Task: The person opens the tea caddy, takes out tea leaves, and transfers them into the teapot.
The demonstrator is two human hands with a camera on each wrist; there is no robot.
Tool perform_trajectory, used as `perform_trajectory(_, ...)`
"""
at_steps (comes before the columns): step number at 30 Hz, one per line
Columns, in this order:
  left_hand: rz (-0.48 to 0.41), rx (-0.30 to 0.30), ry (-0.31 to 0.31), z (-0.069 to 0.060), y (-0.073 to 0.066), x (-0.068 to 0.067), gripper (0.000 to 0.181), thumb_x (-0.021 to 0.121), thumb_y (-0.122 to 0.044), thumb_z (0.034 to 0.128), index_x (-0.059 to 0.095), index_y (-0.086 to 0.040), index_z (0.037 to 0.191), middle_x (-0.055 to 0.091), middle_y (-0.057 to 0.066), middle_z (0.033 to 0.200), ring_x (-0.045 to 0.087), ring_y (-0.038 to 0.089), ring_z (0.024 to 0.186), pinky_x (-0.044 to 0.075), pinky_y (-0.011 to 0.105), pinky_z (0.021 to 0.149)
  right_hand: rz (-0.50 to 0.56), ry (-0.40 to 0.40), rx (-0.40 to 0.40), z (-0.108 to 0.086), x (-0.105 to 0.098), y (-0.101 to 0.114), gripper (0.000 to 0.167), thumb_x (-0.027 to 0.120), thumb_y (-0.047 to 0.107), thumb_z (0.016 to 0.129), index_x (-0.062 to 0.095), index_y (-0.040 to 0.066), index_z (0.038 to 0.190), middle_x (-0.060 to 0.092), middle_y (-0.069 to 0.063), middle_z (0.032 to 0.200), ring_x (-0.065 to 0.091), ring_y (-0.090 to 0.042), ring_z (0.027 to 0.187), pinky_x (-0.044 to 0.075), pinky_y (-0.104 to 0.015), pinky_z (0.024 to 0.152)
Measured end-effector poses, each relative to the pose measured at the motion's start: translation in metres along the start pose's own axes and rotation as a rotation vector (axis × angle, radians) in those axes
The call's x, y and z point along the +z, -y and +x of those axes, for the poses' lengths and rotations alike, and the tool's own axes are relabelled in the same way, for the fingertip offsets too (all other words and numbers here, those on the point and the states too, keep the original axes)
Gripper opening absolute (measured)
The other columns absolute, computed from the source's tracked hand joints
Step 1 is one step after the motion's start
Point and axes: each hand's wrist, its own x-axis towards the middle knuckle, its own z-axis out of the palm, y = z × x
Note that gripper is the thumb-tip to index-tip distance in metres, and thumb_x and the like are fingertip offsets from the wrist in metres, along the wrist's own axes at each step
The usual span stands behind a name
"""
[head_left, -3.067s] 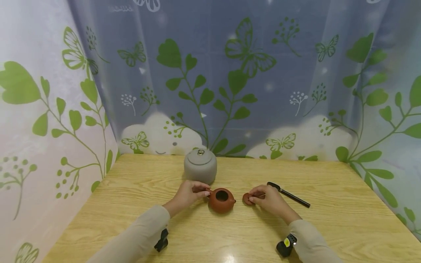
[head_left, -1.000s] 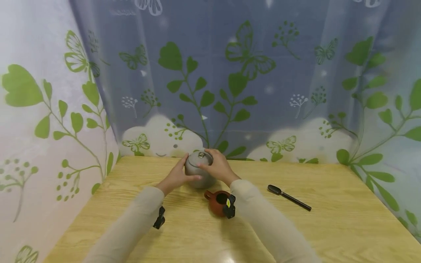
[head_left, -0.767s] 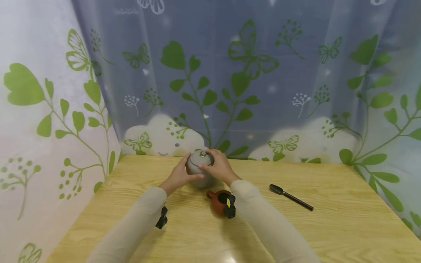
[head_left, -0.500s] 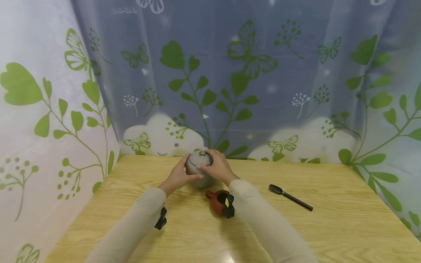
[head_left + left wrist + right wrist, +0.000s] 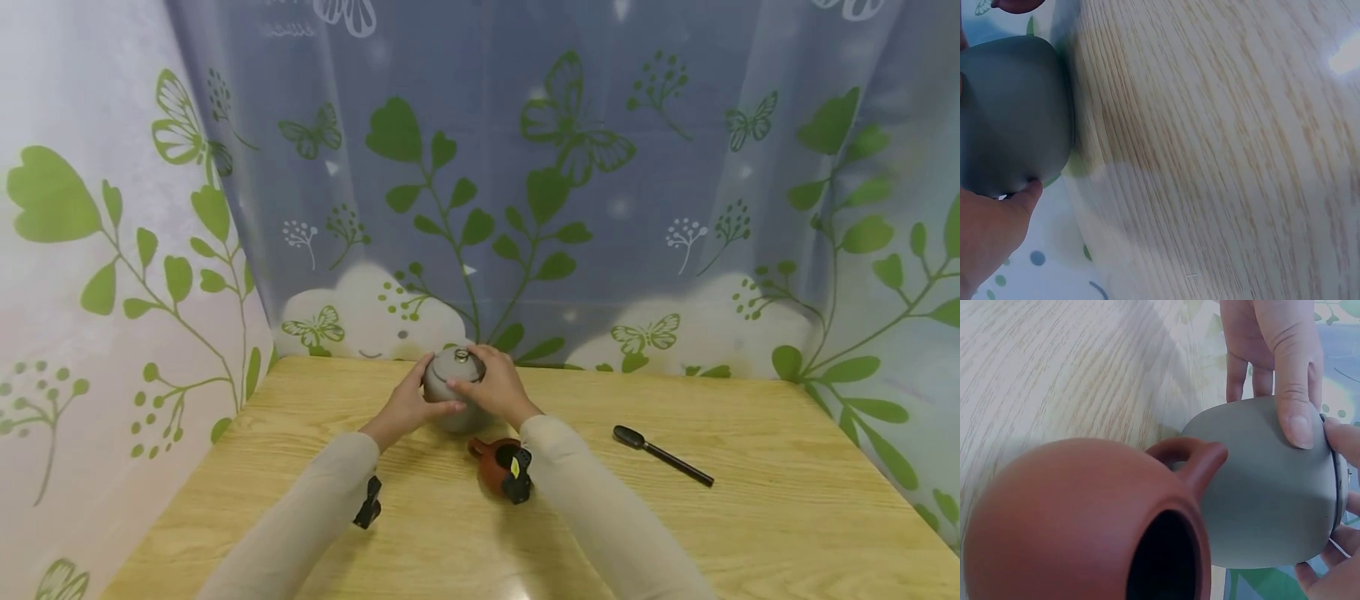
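A round grey lidded jar stands at the back of the wooden table, a small metal ring on top of its lid. My left hand grips the jar's left side, thumb across the front. My right hand holds the jar's upper right side, its fingers at the lid's edge. A dark seam shows between lid and body in the right wrist view. Just in front sits a reddish-brown clay teapot, uncovered, its handle towards the jar. My right wrist camera hides part of it. The teapot's small lid is not visible.
To the right lies a black scoop with a long thin handle. Patterned curtains rise along the table's back and sides. My right forearm crosses over the table right of the teapot.
About three seconds ago my left hand held the teapot's handle and my right hand the teapot's lid. Both hands have since moved to the jar. Over the last second they have barely moved.
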Motion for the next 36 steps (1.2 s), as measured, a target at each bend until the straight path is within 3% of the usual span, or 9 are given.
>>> perform_trajectory(15,0.013,-0.008,-0.004,0.0,0.0,-0.001,0.108,0.082,-0.034,0.0768,0.012,-0.009,0.155,0.023,0.02,0.155,0.024,0.038,0.142,0.033,0.052,0.108,-0.025,-0.008,0.009,0.002,0.0,0.0,0.071,0.076,0.037,0.083,0.05,0.001,0.139,0.048,-0.017,0.142,0.042,-0.038,0.131,0.04,-0.047,0.103)
perform_trajectory(24,-0.008,-0.015,0.009,-0.002,-0.003,-0.001,0.107,0.081,-0.032,0.078,0.011,-0.012,0.155,0.022,0.017,0.156,0.023,0.035,0.143,0.034,0.052,0.108,0.06,-0.033,-0.015,0.001,-0.004,0.002,0.068,0.077,0.032,0.083,0.051,-0.002,0.136,0.052,-0.018,0.138,0.053,-0.033,0.122,0.047,-0.043,0.097)
perform_trajectory(36,-0.004,-0.027,0.013,-0.002,-0.002,-0.001,0.108,0.081,-0.037,0.0772,0.011,-0.014,0.155,0.019,0.015,0.158,0.02,0.035,0.144,0.029,0.054,0.11,0.109,-0.038,0.041,-0.004,-0.026,-0.003,0.068,0.074,0.032,0.085,0.047,0.002,0.141,0.047,-0.013,0.144,0.049,-0.031,0.127,0.046,-0.044,0.099)
